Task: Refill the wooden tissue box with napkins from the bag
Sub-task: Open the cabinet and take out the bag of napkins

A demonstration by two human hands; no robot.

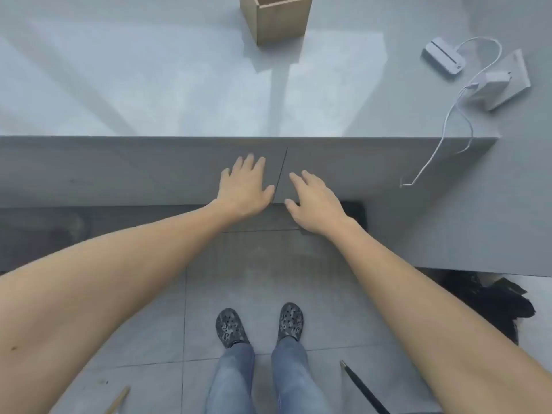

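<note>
Two bare hands, the left hand (245, 186) and the right hand (313, 201), lie spread open and empty against the cabinet doors (179, 171) under the counter (149, 85), either side of the seam, likely to open them for the bag, which is out of sight. The wooden tissue box (276, 19) stands open-topped at the counter's far edge.
</note>
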